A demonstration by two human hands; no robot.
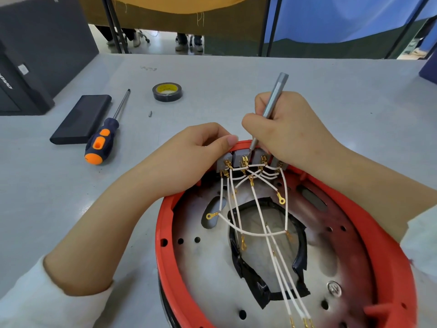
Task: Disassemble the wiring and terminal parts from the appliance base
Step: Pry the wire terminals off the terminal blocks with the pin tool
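Observation:
The round appliance base (165,233) has a red rim and a metal inside with black tape around a central hole. A row of grey terminal blocks (238,159) with brass connectors sits at its far rim. White wires (260,223) with brass ring lugs fan from the blocks across the base. My left hand (189,157) grips the far rim and the leftmost block. My right hand (286,129) holds a slim grey metal screwdriver (272,102) like a pen, its tip down at the blocks.
A blue and orange screwdriver (104,138) lies on the grey table at the left, beside a flat black case (80,119). A roll of black tape (167,91) and a small loose screw (150,113) lie further back. A dark box stands at far left.

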